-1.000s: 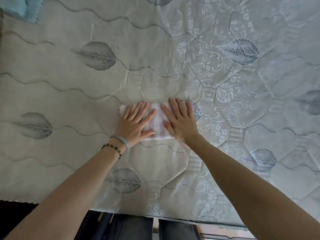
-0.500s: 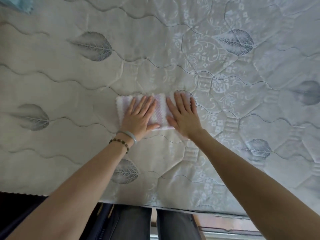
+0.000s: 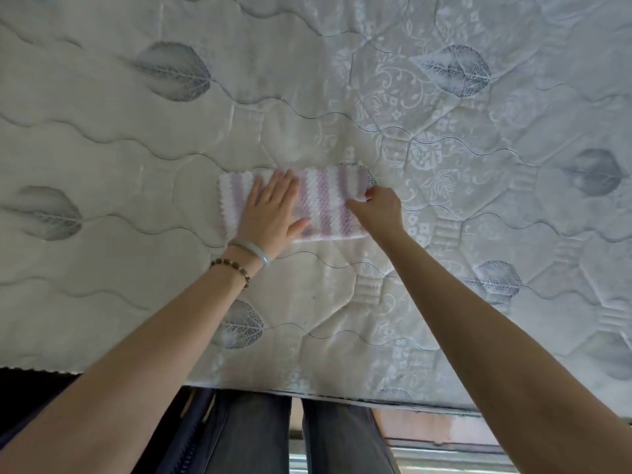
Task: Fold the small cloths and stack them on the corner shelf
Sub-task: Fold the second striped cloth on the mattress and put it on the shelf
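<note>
mattress (image 3: 136,138) | left hand (image 3: 273,213) flat, fingers (image 3: 285,183) straight, on striped cloth (image 3: 328,200) | right hand (image 3: 379,210) pinches cloth's right edge, its fingers curled under, hidden

Flat mattress (image 3: 136,138) is seen on every side of the striped cloth (image 3: 328,200), so room for passing is offered beyond it and to its left and right. The cloth's left half is covered by the left hand (image 3: 273,213), laid flat. Its right end is taken up by the grip of the right hand (image 3: 379,208). The near approach is crossed by both forearms, with a gap between them.
</note>
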A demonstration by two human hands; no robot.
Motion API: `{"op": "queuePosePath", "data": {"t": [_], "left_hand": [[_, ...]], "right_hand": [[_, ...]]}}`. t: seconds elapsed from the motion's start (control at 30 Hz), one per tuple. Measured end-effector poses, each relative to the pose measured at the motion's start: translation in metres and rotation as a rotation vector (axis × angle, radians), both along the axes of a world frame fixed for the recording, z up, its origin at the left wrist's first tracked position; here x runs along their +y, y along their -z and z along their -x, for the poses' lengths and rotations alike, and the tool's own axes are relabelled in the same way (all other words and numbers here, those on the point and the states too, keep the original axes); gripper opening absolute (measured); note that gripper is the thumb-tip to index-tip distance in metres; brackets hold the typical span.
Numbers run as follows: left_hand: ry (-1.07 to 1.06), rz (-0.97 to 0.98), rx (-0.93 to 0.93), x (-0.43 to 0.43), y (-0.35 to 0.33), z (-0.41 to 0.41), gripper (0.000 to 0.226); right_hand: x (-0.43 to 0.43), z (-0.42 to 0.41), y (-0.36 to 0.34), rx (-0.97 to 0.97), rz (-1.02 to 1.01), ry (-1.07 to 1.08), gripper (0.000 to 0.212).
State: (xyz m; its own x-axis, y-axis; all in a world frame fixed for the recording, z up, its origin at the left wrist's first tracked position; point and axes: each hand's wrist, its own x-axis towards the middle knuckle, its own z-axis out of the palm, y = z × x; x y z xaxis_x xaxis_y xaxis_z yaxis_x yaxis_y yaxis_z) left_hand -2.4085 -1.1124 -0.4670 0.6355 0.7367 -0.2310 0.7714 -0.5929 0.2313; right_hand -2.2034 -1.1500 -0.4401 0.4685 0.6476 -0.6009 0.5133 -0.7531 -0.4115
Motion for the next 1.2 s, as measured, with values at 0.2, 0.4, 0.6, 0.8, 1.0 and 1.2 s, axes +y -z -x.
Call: {"op": "queuePosePath", "data": {"t": [0.2, 0.4, 0.6, 0.8, 1.0, 1.2], "left_hand": [[-0.762, 0.465, -0.607, 0.004, -0.044, 0.021, 0.024], [-1.086, 1.018, -0.971, 0.011, -0.085, 0.02, 0.006], [-1.14, 0.976, -0.84, 0.022, -0.083, 0.036, 0.018], [-1.011, 0.761, -0.676, 0.024, -0.065, 0.067, 0.011], [-1.028, 0.509, -0.579, 0.022, -0.054, 0.067, 0.01], [-0.679, 0.143, -0.327, 0.013, -0.029, 0.079, 0.056]], "right_hand": [[0.002, 0.016, -0.038, 0.202, -0.143, 0.152, 0.019], [0.015, 0.086, -0.061, 0.396, -0.313, 0.081, 0.037], [0.024, 0.121, -0.059, 0.511, -0.332, -0.112, 0.044], [0.008, 0.108, -0.042, 0.202, -0.588, -0.388, 0.035], [0.006, 0.106, 0.009, -0.238, -0.457, -0.9, 0.057], [0.009, 0.1, 0.026, -0.362, -0.326, -1.048, 0.064]]}}
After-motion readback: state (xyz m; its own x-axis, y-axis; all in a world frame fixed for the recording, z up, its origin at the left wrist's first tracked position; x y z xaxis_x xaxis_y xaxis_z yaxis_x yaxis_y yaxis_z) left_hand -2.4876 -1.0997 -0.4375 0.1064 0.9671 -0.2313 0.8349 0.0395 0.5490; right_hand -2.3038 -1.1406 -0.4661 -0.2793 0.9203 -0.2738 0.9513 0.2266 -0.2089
